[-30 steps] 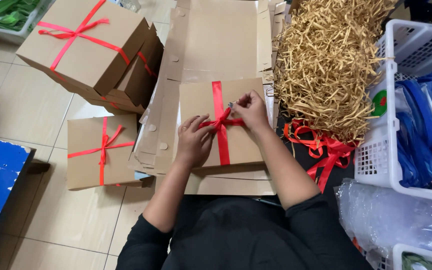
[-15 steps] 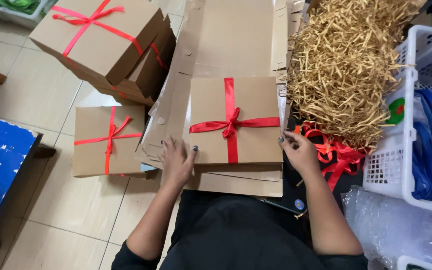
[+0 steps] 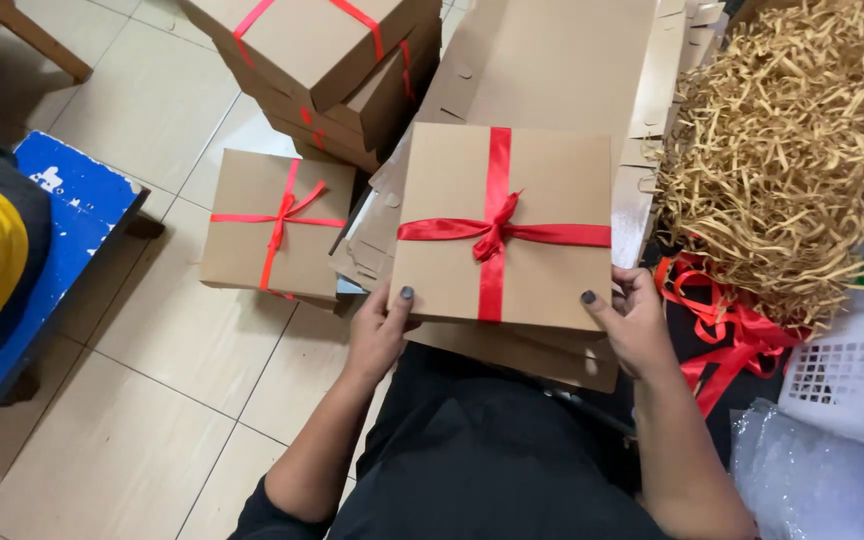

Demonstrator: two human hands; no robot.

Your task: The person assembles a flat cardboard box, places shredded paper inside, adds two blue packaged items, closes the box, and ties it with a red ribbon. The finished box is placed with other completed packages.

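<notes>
Both hands gripped a brown box [image 3: 542,210] tied with red ribbon [image 3: 495,228]: the left hand [image 3: 380,335] closed on its near-left corner, the right hand [image 3: 635,328] on its near-right corner. The box lay over flat cardboard [image 3: 552,60], beside shredded paper [image 3: 792,150] to its right and another ribboned box [image 3: 277,225] to its left.

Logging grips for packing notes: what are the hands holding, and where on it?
Both hands, left hand and right hand, hold the flat brown cardboard box tied with red ribbon by its near corners.
</notes>
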